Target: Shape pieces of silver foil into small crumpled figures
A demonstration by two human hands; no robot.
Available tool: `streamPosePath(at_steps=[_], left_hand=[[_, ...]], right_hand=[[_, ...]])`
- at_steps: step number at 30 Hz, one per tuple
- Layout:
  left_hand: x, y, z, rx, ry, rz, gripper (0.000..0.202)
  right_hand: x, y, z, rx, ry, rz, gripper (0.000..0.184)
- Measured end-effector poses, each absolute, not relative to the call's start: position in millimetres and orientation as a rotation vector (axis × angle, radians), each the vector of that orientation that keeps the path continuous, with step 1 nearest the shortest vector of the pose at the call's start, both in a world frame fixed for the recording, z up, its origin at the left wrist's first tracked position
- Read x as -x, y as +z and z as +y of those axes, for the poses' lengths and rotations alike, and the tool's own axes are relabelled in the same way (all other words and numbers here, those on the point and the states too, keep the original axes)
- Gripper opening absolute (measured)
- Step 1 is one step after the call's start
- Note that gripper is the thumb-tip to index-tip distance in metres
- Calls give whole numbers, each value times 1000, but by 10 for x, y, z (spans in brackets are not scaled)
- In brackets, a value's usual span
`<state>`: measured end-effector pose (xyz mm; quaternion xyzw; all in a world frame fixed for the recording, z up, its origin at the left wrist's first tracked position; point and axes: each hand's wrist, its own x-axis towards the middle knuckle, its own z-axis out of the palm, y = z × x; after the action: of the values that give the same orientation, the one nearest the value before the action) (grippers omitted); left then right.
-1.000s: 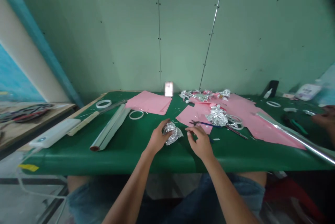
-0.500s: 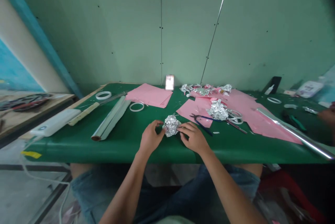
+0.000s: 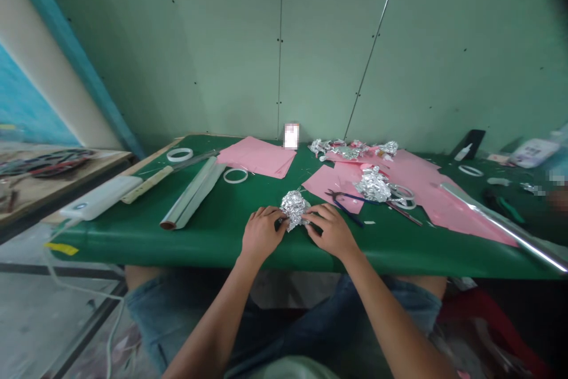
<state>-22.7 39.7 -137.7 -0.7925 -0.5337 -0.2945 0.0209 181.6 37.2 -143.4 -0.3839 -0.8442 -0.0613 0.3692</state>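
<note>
A crumpled ball of silver foil (image 3: 294, 207) rests on the green table (image 3: 213, 231) near its front edge. My left hand (image 3: 261, 231) pinches the foil's lower left side with curled fingers. From the right, my right hand (image 3: 331, 228) presses against the same foil, fingers closed on it. Both wrists lie on the table top.
Pink paper sheets (image 3: 257, 157), more crumpled foil (image 3: 373, 185), blue-handled pliers (image 3: 341, 200), white rings (image 3: 235, 175), a foil roll (image 3: 193, 194) and a white power bank (image 3: 100, 197) lie around. A long shiny roll (image 3: 497, 225) lies right. Another person's blurred hand (image 3: 558, 198) shows at far right.
My right hand has come in from the pliers to the foil ball. Both hands have closed tighter on it and drawn it slightly nearer the table's front edge.
</note>
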Motion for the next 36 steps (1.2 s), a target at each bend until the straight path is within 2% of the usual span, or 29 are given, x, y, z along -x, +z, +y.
streamPosePath(at_steps=[10, 19, 26, 31, 36], left_hand=[[245, -1391, 384, 2437, -987, -1622, 18], [232, -1396, 357, 2431, -930, -1607, 21], [244, -1381, 330, 2436, -983, -1538, 16], [259, -1378, 288, 2534, -1007, -1383, 15], [129, -1443, 234, 2490, -891, -1368, 22]], right_hand=[[-1804, -1450, 407, 1098, -110, -2306, 18], [-1813, -1490, 382, 1088, -245, -2205, 18], [-1836, -1490, 422, 1104, -71, -2166, 17], [-1870, -1486, 459, 1159, 136, -1896, 25], [-1847, -1478, 467, 1166, 99, -2046, 28]])
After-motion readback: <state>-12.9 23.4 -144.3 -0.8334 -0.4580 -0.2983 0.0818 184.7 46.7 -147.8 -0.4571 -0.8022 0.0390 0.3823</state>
